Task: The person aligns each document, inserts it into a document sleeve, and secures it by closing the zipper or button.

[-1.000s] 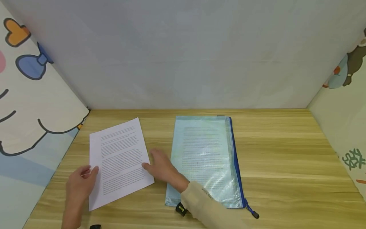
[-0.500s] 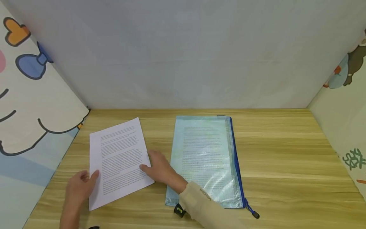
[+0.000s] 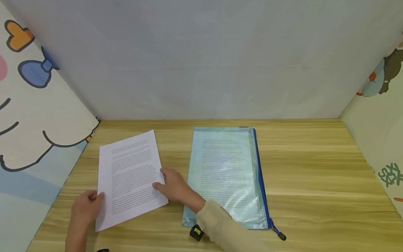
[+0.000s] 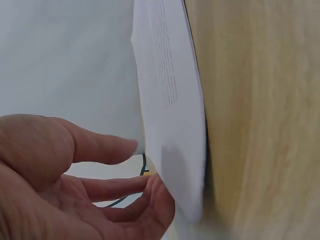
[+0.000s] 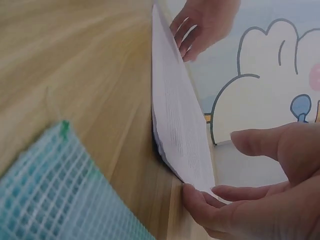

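White printed paper (image 3: 132, 175) lies at an angle on the left of the table. At its left edge, my left hand (image 3: 85, 208) touches the rim with bent fingers; the left wrist view shows the thumb (image 4: 112, 150) clear of the paper. On the opposite side my right hand (image 3: 174, 187) has its fingertips right at the edge, and in the right wrist view its thumb (image 5: 257, 142) is raised apart from the fingers. The paper's right edge bows slightly up from the wood in that view. Beside it lies a light-blue mesh zip pouch (image 3: 225, 168) with printed paper inside.
The pouch's blue zipper (image 3: 260, 178) runs down its right side to a dark pull (image 3: 282, 237). My right sleeve (image 3: 226, 227) crosses the pouch's lower part, a black device (image 3: 196, 232) beside it. A grey-white wall (image 3: 220, 70) closes the back; cartoon-printed panels (image 3: 41, 115) flank the table.
My left hand has slid slightly toward me, its thumb drawing back to the paper's edge. My right hand has shifted a little left, and the paper's near end has moved slightly left. The pouch stays put.
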`<state>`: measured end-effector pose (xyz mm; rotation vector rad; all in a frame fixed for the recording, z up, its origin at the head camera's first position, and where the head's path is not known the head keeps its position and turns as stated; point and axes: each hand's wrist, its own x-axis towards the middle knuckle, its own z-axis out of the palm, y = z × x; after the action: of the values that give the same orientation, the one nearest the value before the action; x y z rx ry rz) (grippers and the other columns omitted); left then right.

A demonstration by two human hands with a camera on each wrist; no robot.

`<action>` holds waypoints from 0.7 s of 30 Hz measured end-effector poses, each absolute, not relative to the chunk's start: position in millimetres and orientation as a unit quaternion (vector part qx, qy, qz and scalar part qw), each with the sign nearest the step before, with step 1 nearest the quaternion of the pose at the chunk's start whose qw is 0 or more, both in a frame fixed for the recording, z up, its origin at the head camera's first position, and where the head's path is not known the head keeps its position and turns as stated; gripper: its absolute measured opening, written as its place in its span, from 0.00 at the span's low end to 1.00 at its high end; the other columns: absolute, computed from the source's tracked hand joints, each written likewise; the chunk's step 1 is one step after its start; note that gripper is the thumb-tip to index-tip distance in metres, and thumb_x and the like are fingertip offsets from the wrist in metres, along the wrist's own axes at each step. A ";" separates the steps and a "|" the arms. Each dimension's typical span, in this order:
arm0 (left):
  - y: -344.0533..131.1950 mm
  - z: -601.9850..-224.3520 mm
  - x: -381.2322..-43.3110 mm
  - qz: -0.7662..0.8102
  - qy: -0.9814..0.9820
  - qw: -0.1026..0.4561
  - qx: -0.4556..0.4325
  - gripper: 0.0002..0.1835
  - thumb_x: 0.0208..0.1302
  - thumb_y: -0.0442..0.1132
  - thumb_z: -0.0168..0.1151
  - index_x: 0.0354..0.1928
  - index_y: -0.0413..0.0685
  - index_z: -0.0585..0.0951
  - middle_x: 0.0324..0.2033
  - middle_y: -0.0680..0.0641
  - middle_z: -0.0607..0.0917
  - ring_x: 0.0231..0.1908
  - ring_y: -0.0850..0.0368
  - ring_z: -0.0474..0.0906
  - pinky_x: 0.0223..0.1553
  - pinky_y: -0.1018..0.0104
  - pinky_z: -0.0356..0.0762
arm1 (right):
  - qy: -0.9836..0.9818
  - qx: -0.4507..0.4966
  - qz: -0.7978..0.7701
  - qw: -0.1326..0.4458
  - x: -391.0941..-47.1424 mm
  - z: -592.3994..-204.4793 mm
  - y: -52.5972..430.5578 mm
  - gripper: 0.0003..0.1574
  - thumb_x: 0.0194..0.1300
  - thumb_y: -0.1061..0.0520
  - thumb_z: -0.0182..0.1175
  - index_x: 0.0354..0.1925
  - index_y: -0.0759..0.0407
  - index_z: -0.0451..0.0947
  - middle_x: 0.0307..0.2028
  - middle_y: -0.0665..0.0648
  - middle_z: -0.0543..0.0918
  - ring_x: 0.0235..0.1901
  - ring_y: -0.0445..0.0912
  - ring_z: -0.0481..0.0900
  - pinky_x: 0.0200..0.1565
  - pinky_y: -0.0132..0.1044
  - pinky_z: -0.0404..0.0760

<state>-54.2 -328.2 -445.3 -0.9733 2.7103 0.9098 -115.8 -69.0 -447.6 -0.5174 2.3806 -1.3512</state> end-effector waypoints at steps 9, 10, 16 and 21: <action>-332.4 -450.3 -52.8 0.323 0.888 0.023 -0.327 0.22 0.74 0.31 0.51 0.63 0.23 0.71 0.52 0.26 0.75 0.50 0.33 0.73 0.47 0.47 0.74 | 0.827 -0.152 -0.505 0.196 -120.7 -445.7 -65.6 0.25 0.73 0.62 0.60 0.63 0.74 0.73 0.58 0.69 0.80 0.54 0.54 0.81 0.56 0.44 0.80; -333.1 -450.8 -52.9 0.326 0.886 0.021 -0.329 0.22 0.74 0.32 0.52 0.63 0.23 0.71 0.52 0.26 0.76 0.50 0.33 0.74 0.45 0.49 0.75 | 0.827 -0.149 -0.507 0.194 -120.9 -445.2 -65.3 0.23 0.72 0.63 0.59 0.61 0.74 0.75 0.55 0.68 0.81 0.50 0.51 0.81 0.54 0.42 0.81; -339.8 -456.8 -52.1 0.353 0.878 0.015 -0.322 0.20 0.73 0.33 0.56 0.59 0.25 0.75 0.48 0.26 0.81 0.45 0.37 0.80 0.29 0.69 0.73 | 0.818 -0.137 -0.526 0.189 -122.4 -443.4 -64.6 0.15 0.65 0.71 0.59 0.51 0.70 0.81 0.37 0.58 0.84 0.30 0.40 0.75 0.32 0.29 0.76; -339.7 -460.4 -52.9 0.364 0.871 -0.001 -0.330 0.18 0.73 0.33 0.57 0.58 0.26 0.75 0.48 0.27 0.81 0.44 0.38 0.79 0.27 0.71 0.71 | 0.828 -0.134 -0.511 0.188 -123.2 -443.9 -64.8 0.14 0.64 0.73 0.61 0.48 0.69 0.81 0.33 0.56 0.83 0.29 0.41 0.75 0.30 0.28 0.75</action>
<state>-52.9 -339.7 -460.4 -1.0385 2.7375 1.1435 -123.2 -64.8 -443.9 -0.3774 2.3304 -1.4369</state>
